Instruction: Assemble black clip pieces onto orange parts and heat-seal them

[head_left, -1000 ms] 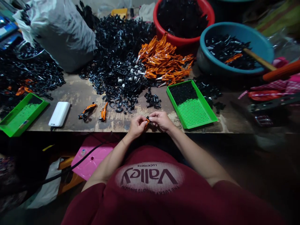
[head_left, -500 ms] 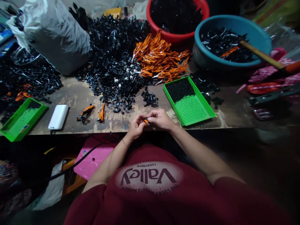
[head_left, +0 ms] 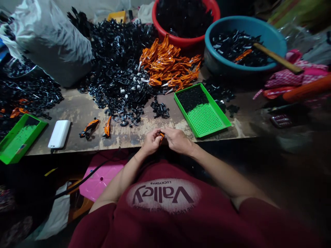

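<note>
- From the head camera, we looked down on a scarred wooden workbench (head_left: pixel 77 115) crowded with plastic parts.
- We saw a red tub (head_left: pixel 186 43) heaped with black plastic parts, and beside it a blue basin (head_left: pixel 271 41) holding more black parts, a few orange parts and a wooden handle (head_left: pixel 278 58) leaning across its rim.
- We saw a green perforated tray (head_left: pixel 203 119) on the bench, its far half packed with small black pieces and its near half showing bare holes.
- A second green tray (head_left: pixel 18 142) sat at the bench's left edge, also dark with pieces at its far end.
- We saw a white plastic sack (head_left: pixel 46 44) behind a loose black pile (head_left: pixel 116 65), with an orange pile (head_left: pixel 168 63) right against that pile.
- Two assembled orange-and-black parts (head_left: pixel 89 128) lay apart on the bare wood, near a white power bank (head_left: pixel 59 134).
- Our left hand (head_left: pixel 152 142) and right hand (head_left: pixel 178 141) were together at the bench's near edge, fingertips closed on a small orange part (head_left: pixel 161 136) — it sat pinched between them, mostly hidden by the fingers.
- A small cluster of black pieces (head_left: pixel 160 109) lay just beyond our hands, not touching them.
</note>
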{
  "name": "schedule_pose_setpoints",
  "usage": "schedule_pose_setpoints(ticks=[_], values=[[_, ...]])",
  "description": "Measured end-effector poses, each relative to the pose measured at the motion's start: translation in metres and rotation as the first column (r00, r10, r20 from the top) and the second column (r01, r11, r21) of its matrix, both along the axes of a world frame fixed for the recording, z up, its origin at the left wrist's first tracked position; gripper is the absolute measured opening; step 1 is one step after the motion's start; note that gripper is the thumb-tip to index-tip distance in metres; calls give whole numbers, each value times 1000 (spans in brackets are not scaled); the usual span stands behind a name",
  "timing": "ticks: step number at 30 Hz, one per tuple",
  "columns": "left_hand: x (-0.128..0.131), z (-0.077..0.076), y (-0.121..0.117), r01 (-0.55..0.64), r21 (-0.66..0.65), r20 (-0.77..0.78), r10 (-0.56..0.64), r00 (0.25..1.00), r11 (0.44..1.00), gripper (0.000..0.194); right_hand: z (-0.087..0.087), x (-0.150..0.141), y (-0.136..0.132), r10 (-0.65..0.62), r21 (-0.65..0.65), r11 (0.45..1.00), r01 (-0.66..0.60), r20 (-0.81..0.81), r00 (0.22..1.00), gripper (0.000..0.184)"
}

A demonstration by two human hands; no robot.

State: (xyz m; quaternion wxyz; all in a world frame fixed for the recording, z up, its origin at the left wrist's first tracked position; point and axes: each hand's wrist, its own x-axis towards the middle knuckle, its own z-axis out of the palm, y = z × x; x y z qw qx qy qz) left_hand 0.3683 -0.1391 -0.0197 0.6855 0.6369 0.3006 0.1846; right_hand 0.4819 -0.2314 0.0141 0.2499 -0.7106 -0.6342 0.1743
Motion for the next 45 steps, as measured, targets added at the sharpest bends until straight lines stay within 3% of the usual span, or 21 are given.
schedule_pose_setpoints(ticks=[9, 15, 23, 29, 33, 37, 39, 41, 43, 45], values=[[2, 11, 5, 100, 7, -51, -100, 994, 995, 17, -13, 9, -5, -43, 49, 997, 53, -186, 982, 28], [-5, 17, 11, 231, -133, -34, -237, 971, 964, 22, -8, 9, -6, -15, 80, 996, 37, -267, 964, 24], [-4, 18, 4, 160, 44, -56, -157, 986, 986, 18, -9, 9, -9, 2, 129, 990, 55, -405, 914, 24], [-6, 18, 2, 179, -14, -45, -179, 983, 984, 20, -12, 10, -12, 18, 151, 987, 60, -470, 883, 24], [-4, 19, -2, 123, -19, -37, -123, 992, 992, 25, -15, 7, -11, 30, 191, 981, 39, -345, 938, 24], [-3, 17, -5, 71, -34, -26, -72, 997, 997, 25, -3, 13, -16, 5, 110, 994, 8, -116, 993, 27], [-3, 14, -4, 44, -75, -19, -46, 999, 996, 26, 5, 24, -24, -176, 48, 984, 174, 43, 984, 28], [-4, 9, -1, 11, -124, -11, -13, 1000, 992, 30, 9, 39, -35, -380, -46, 915, 401, 233, 895, 30], [-5, 5, 2, -12, -177, 10, 14, 1000, 984, 34, 7, 51, -45, -424, -183, 835, 519, 387, 818, 33], [-5, 1, 3, -16, -229, 43, 26, 999, 973, 37, 0, 55, -49, -363, -285, 803, 523, 462, 809, 25]])
